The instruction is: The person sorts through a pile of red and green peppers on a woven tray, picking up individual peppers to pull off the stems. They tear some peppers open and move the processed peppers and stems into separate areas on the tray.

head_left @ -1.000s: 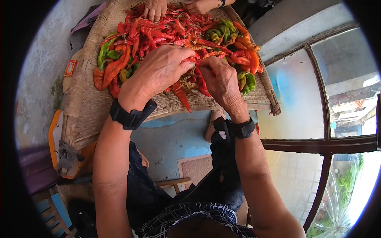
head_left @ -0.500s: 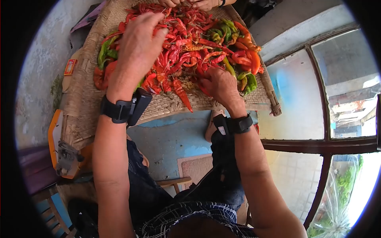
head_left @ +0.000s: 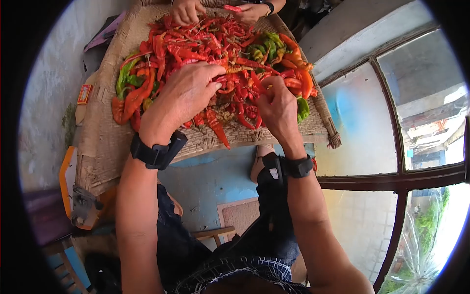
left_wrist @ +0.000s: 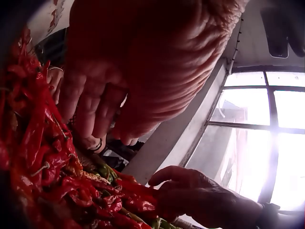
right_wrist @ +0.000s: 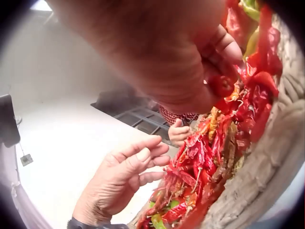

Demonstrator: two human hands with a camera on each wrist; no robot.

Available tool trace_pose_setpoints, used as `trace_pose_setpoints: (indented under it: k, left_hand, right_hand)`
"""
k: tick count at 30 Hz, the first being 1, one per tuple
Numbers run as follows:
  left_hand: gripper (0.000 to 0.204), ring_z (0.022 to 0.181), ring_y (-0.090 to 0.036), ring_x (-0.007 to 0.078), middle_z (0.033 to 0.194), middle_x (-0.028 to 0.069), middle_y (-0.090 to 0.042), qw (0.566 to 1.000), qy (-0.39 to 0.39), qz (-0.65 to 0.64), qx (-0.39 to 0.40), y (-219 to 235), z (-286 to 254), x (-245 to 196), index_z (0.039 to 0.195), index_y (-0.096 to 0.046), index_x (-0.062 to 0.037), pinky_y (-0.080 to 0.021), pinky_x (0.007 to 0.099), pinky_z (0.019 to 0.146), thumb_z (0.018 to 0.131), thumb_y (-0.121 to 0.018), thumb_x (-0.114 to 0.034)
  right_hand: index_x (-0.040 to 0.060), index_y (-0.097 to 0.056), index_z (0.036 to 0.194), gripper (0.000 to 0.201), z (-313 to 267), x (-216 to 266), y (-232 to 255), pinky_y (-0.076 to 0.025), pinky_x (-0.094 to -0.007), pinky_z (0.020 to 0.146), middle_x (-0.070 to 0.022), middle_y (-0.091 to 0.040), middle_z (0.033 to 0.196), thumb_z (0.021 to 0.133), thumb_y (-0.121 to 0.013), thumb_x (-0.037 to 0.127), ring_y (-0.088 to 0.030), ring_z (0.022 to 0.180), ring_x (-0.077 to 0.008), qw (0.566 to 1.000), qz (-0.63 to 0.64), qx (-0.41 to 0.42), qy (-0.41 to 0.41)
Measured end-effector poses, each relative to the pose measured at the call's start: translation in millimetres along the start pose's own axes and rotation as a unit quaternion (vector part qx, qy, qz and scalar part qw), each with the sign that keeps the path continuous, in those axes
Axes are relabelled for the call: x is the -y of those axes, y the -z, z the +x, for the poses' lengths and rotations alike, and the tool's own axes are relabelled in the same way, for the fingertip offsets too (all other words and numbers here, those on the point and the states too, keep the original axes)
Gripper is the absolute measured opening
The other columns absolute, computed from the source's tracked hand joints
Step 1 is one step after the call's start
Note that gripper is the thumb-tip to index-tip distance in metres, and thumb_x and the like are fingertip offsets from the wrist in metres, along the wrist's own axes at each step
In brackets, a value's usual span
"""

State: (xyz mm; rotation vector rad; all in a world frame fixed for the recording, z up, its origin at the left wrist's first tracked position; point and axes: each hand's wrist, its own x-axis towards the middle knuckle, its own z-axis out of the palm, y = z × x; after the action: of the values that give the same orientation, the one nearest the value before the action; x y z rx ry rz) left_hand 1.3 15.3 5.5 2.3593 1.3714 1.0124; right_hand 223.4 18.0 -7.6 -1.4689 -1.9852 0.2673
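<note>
Right hand [head_left: 276, 109] pinches a red chili [head_left: 258, 83] at its fingertips, lifted just off the pile for handling. Left hand [head_left: 186, 95] relaxed, fingers resting on the chili heap [head_left: 196, 44] beneath, likely steadying it.

Peppers [head_left: 230, 63] heaped on woven mat [head_left: 107, 132]; left hand [head_left: 188, 93] and right hand [head_left: 276, 105] over near edge; another person's hands [head_left: 188, 11] at far edge; window [head_left: 416, 147] right.

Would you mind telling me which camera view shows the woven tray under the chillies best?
The head view: the woven tray shows nearly whole, with its edges and the chillies heaped on it. The right wrist view shows only a blurred stretch of its rim. In the left wrist view, chillies and the left hand hide it.
</note>
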Motion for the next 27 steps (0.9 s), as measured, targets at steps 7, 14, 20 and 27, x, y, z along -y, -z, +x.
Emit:
trace_pose_setpoints:
  k: [7,14,20,27]
  left_hand:
    - [0.043,0.076,-0.058,0.017,0.113,0.0148,-0.06,0.992,-0.024,-0.121,-0.015,-7,4,-16,0.128,-0.056,-0.0041,-0.051,0.0315,0.072,0.085,-0.062,-0.003]
    - [0.023,0.078,-0.061,0.0332,0.088,0.0183,-0.065,0.998,0.052,-0.005,0.038,5,10,-19,0.106,-0.064,-0.0016,-0.049,0.0387,0.069,0.087,-0.061,-0.013]
    - [0.036,0.1,-0.062,0.0325,0.126,0.0185,-0.055,0.946,0.121,0.096,-0.284,14,17,29,0.122,-0.057,-0.0033,-0.049,0.0408,0.086,0.09,-0.059,-0.019]
    - [0.033,0.112,-0.056,0.0333,0.123,0.0182,-0.057,0.979,0.113,0.051,-0.164,18,8,12,0.118,-0.058,-0.0003,-0.046,0.0401,0.094,0.09,-0.059,-0.018]
  right_hand:
    - [-0.001,-0.061,0.101,0.012,-4,13,19,-0.045,-0.0213,0.064,0.002,-0.059,0.081,0.09,-0.059,0.003,-0.052,0.071,-0.0044,0.936,0.344,0.061,-0.048]
    - [-0.0004,-0.063,0.107,0.02,-3,10,12,-0.049,-0.0223,0.065,0.0013,-0.061,0.087,0.093,-0.063,0.014,-0.057,0.079,-0.0056,0.875,0.477,0.044,-0.072]
    - [0.0084,-0.064,0.11,0.029,14,-28,-22,-0.051,-0.042,0.08,-0.0162,-0.065,0.098,0.084,-0.068,0.021,-0.061,0.094,-0.0357,0.994,-0.065,0.001,0.088]
    - [0.0128,-0.065,0.106,0.026,16,-27,-37,-0.052,-0.0452,0.075,-0.0142,-0.065,0.089,0.08,-0.063,0.014,-0.061,0.092,-0.0341,0.965,-0.223,0.128,0.058]
